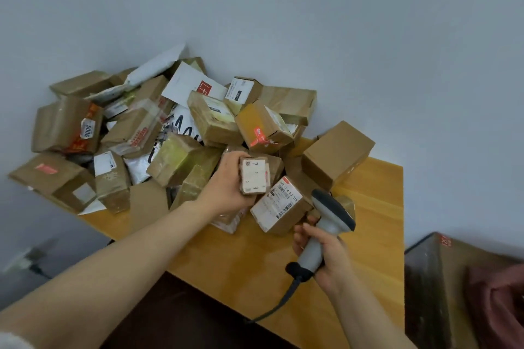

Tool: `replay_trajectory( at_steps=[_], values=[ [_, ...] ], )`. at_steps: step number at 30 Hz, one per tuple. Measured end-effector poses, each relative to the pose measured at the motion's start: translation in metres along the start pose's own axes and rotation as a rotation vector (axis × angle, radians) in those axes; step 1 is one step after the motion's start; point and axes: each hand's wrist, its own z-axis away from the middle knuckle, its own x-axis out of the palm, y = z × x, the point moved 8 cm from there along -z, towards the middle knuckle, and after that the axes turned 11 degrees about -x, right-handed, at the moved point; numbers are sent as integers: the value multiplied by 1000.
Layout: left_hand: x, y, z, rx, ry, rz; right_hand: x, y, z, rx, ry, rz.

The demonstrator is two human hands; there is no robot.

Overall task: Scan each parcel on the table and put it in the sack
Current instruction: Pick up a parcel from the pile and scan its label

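Note:
My left hand (226,187) grips a small brown parcel (254,176) with a white label facing up, just above the front of the parcel heap. My right hand (323,249) holds a grey handheld scanner (330,221) by its handle, its dark head pointing up toward the parcels; a black cable (279,306) trails from its base. A labelled box with barcodes (279,205) lies on the wooden table (374,224) between the two hands. A large heap of brown cardboard parcels and white mailers (170,133) fills the back of the table. No sack is clearly visible.
A plain brown box (337,154) sits at the heap's right edge. A dark carton (436,286) holding reddish fabric (499,297) stands at the lower right beside the table. Pale walls meet in a corner behind the heap. A dark floor area lies below the table's front edge.

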Motion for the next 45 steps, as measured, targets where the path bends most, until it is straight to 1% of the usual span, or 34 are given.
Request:
replay_trajectory(
  at_steps=[1,3,5,7,10,13,17,19,21,25,27,32,36,39,41,44,45],
  values=[
    [-10,4,3,-36,37,102,5,1,-2,6,-9,-20],
    [-22,5,7,-159,44,263,13,5,-5,34,-12,-49],
    [-23,-2,13,-272,-23,420,20,9,-6,75,-2,-62],
    [-18,-11,21,-357,-127,591,29,12,-5,106,-8,-103],
    [-13,-20,33,-381,-247,722,42,13,-5,123,-29,-170],
    [-17,-34,40,-454,-310,895,59,18,-5,99,-49,-114],
    [-36,-51,43,-512,-512,1040,81,27,-8,27,24,-103],
    [-53,-67,41,-550,-559,1092,93,28,-10,-39,40,-90],
    [-73,-89,34,-604,-538,1038,111,31,-10,-106,30,-66],
    [-113,-126,18,-631,-485,799,156,50,-2,-128,-3,-27],
    [-133,-138,8,-584,-465,738,174,58,0,-152,-16,-20],
    [-159,-145,-8,-451,-586,659,193,59,6,-221,-47,-26],
    [-169,-147,-16,-348,-529,564,197,65,14,-201,-45,-120],
    [-163,-143,-11,-297,-537,541,195,67,18,-166,8,-159],
    [-155,-141,-6,-333,-604,592,193,65,20,-164,43,-118],
    [-143,-140,3,-510,-741,770,187,56,26,-190,67,-101],
    [-140,-140,3,-547,-755,770,185,52,28,-204,60,-107]
  ],
)
